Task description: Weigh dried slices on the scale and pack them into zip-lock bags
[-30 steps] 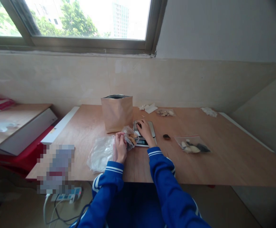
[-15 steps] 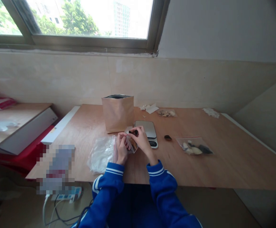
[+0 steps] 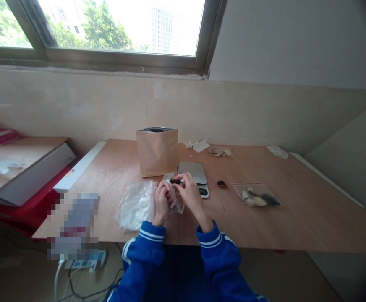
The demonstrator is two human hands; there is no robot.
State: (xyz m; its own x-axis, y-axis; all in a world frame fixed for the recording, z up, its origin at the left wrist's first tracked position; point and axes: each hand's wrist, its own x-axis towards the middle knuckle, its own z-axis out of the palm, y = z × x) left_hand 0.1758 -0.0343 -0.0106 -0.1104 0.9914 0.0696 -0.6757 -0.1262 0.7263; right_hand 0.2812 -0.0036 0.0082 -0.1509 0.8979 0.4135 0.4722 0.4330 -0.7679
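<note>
The left hand [image 3: 163, 202] is curled shut and grips the side of a small clear zip bag [image 3: 179, 205], which hangs up off the table between the two hands. The right hand [image 3: 191, 193] is closed to a pinch and seems to hold a tiny dark piece [image 3: 176, 181] right at the top of the bag. Fingers hide most of the bag, so it is hard to tell how much is inside. Both arms wear blue sleeves with white stripes [image 3: 213, 243].

Just beside the left hand lies a big, crumpled clear plastic bag [image 3: 134, 206] on a wide wooden table [image 3: 265, 226]. Just past the hands sits a flat silver kitchen scale [image 3: 193, 172], and nothing is on top of it. (Its little black screen is too small to read.)

To the right, a small dark lump [image 3: 222, 183] lies alone on the wood. Farther right, a flat clear bag [image 3: 256, 195] holds pale and dark chunks. Behind the scale, a tall brown paper pouch [image 3: 157, 154] with a shiny silver inside stands open, but its inside cannot be seen from here. Near the wall are a small heap of pale bits [image 3: 220, 152] and some white paper scraps [image 3: 198, 145].
</note>
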